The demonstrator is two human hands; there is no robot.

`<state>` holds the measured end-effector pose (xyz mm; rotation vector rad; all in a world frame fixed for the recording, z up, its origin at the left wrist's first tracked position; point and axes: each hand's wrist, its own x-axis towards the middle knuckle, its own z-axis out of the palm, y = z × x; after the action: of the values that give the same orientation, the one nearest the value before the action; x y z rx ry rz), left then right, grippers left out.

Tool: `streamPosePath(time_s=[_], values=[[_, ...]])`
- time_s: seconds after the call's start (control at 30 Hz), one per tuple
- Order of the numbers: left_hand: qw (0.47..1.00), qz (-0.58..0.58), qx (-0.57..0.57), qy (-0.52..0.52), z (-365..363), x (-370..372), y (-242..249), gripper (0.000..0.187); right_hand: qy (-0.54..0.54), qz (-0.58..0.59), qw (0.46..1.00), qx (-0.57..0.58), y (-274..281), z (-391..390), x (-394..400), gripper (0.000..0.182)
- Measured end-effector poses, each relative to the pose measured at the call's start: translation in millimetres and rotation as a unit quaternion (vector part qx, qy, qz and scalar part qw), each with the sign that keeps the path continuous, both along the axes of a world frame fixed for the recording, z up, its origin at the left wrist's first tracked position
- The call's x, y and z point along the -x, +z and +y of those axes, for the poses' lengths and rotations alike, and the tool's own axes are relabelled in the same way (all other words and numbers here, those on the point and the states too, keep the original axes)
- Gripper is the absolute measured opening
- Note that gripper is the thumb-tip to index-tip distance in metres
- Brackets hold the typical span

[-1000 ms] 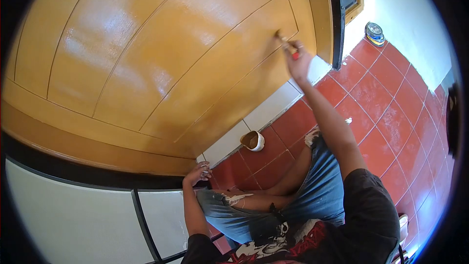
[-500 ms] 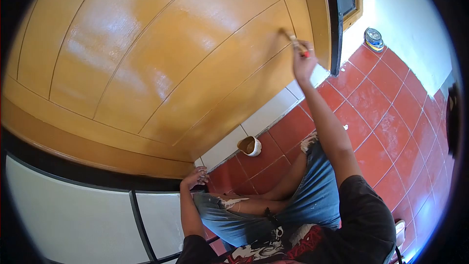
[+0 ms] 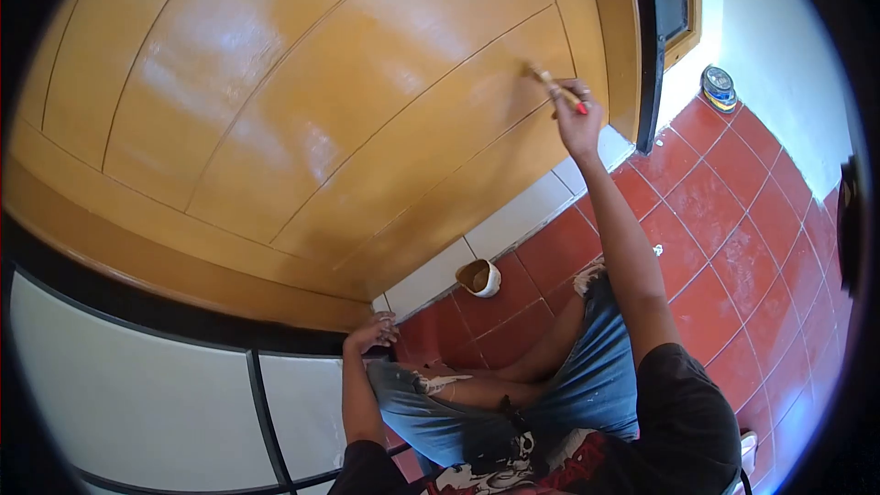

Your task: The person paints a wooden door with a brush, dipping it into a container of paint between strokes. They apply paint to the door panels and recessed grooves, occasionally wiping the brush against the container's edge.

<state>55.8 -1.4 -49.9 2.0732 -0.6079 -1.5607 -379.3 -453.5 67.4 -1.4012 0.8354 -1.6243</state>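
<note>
The right arm stretches forward over the right knee, elbow slightly bent, and the right hand (image 3: 579, 124) is raised before the yellow-brown panel (image 3: 394, 110), close to its lower right corner. Its grip is closed around the handle of a paintbrush (image 3: 552, 84), fingers bunched near the red end, bristles pointing up and left toward the panel's face. The left arm hangs bent beside the left knee; the left hand (image 3: 371, 332) is near the panel's lower left corner, its fingers loosely spread, the grip empty as far as it shows.

The bristles are blurred, so firm contact with the panel is hard to confirm, and the fingers cover part of the handle. The panel's top runs out of view, and the lens's dark rim cuts off a black object (image 3: 848, 225) at the far right.

A white cup (image 3: 478, 278), brown inside, sits at the edge of the red tiled floor (image 3: 697, 183), right by the strip of white tiles (image 3: 513, 225) below the panel. A round tin (image 3: 719, 89) stands at the floor's far corner, beside the white wall (image 3: 779, 82). A dark post (image 3: 649, 55) borders the panel's right side.
</note>
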Motion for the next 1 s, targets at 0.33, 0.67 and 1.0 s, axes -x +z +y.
streamPosePath(time_s=[0.33,0.67,1.0], values=[[1.0,-0.013,0.002,0.003,-5.9,-3.3,1.7,0.041,0.103,0.103,0.981,0.125,-1.8,86.5,-81.7,0.022],[1.0,0.001,0.014,-0.002,-0.7,-6.9,-0.6,0.043,-0.234,-0.001,0.966,0.115,1.8,25.5,-36.5,0.02],[1.0,-0.007,0.012,-0.023,2.2,-3.4,-2.6,0.04,0.127,-0.081,0.989,-0.001,27.6,65.1,-78.2,0.014]])
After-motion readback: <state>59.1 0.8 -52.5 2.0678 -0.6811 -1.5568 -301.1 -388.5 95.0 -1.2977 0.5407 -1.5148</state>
